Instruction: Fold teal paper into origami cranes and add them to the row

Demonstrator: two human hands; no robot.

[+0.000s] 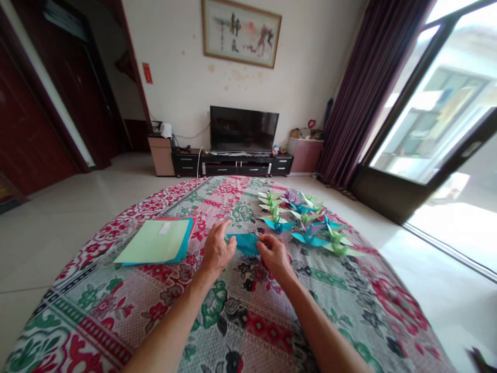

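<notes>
L fingers (232,244) & R fingers (266,241) both holding blue ppr (246,244); ppr stack (155,242) on L; cranes (309,237) R

One view, from the person's head: it sits above and behind the grip of the left hand (218,248) and right hand (274,253) — near enough to take in both forearms (182,316) — and faces forward and down across the tablecloth (97,305), reaching the television (244,129) well beyond the grip and the glass door (415,124) far right of it.
</notes>
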